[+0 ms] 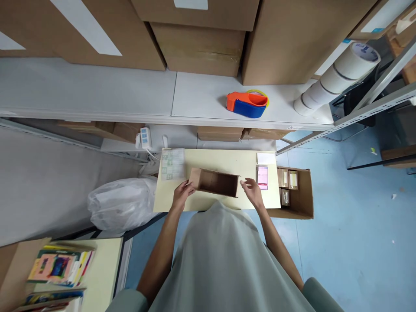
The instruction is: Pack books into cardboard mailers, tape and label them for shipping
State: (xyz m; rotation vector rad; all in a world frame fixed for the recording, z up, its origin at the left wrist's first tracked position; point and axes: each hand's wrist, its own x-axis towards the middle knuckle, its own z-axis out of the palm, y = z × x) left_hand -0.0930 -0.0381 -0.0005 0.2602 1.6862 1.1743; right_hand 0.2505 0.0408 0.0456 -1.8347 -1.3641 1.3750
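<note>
A small brown cardboard box (218,182) stands open on the pale yellow table (208,157), its dark inside facing up and a flap folded out at its left end. My left hand (183,193) is at that left flap, with its fingers on the cardboard. At the box's right end is my right hand (252,190), its fingers apart and close to the edge, holding nothing that shows. A printed sheet (173,164) lies on the table's left part. The phone (262,177) with a lit pink screen lies to the right, below a white paper (265,158).
Above the table, a shelf (201,96) bears an orange and blue tape dispenser (247,104), tape rolls (336,80) and large cartons (198,50). A carton with small boxes (300,195) sits right. Left are a plastic bag (121,203) and books (61,265).
</note>
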